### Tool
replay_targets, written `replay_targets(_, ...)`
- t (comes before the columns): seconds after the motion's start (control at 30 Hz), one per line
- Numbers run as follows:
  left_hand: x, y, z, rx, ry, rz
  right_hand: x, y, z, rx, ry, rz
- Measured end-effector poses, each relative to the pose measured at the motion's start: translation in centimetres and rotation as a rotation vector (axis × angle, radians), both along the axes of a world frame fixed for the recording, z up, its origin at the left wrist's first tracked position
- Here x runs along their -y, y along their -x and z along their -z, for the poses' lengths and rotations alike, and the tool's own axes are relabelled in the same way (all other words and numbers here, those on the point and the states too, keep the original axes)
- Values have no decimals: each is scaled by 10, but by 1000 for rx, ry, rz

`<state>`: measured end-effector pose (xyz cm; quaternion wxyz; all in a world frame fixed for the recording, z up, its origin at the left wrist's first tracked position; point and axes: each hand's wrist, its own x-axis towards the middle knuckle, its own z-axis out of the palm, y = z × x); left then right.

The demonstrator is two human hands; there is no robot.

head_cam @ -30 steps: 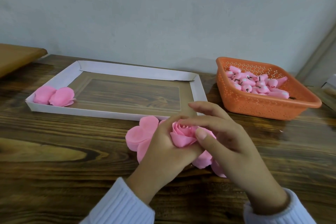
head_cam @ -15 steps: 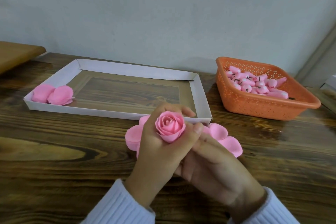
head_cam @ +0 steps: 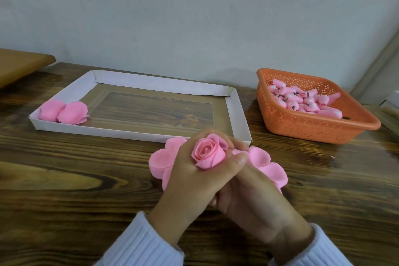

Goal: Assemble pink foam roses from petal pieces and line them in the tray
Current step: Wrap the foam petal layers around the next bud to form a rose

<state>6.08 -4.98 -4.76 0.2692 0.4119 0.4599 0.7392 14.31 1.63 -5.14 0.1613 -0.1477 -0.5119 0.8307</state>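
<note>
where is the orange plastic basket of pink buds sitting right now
In the head view the orange perforated plastic basket sits on the dark wooden table at the far right, just right of the white cardboard tray.

Soft, cool, even light, faint shadows, slight blur around the rose (the frame's edges bow outward).

One cam only, head-worn, wide-angle. Faces fwd + down over wooden table to the wall behind. Close range: left hand & right hand fill lower centre, rose approx mid-frame. Tray sits upper left, basket far right.
</note>
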Motion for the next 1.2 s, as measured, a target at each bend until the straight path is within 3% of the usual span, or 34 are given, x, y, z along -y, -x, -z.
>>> replay_targets(0.27,-3,-3,2,-88,4,-194,-4,-4,3,25,46,23)
replay_targets(0.47,-4,-2,3,-112,-67,-114,-7,-6,0,-130,141,-68)
replay_targets(0.67,-5,2,8,-158,30,-39,-6,-4,3,-203,132,-134)
replay_targets(1.0,-1,-1,2,-169,20,-118,-6,-3,0,-164,119,-177)
replay_targets(1.2,0,-2,4,-71,13,-87,-6,-6,5,-199,130,-188)
